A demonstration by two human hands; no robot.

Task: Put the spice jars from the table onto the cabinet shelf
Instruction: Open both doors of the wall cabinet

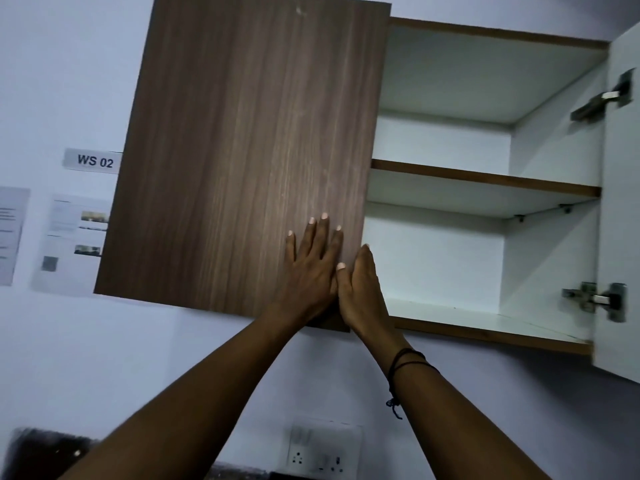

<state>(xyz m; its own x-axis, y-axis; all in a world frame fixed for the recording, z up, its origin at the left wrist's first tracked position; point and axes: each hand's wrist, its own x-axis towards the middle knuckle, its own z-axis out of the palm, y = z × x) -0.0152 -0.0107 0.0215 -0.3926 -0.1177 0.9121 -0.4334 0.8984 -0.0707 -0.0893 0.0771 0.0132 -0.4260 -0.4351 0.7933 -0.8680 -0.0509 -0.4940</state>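
We have both hands up at the wall cabinet [485, 336], and neither holds a jar. No spice jars and no table show in this view, so we cannot tell where they are; the two shelves we can see are bare.

The risk, as we judge it, lies with the left door [242, 150]. Our left hand [311, 268] lies flat on its wood face, fingers spread and empty, just inside the door's free edge. Our right hand [363, 289] stands edge-on beside it, fingers straight and together, touching the left thumb and set at that same edge; whether its fingertips hook behind the door is hidden. If the door swings towards the cabinet, those fingers could be pinched between door and frame. If it swings out fast, it could come at our head, since we stand just below it. The right door [620, 202], far to the right of our right hand, is wide open, and its corner could catch us when we bring jars up.

Both forearms reach steeply upward and converge at the wrists. A dark cord bracelet [407, 362] sits on the right wrist.
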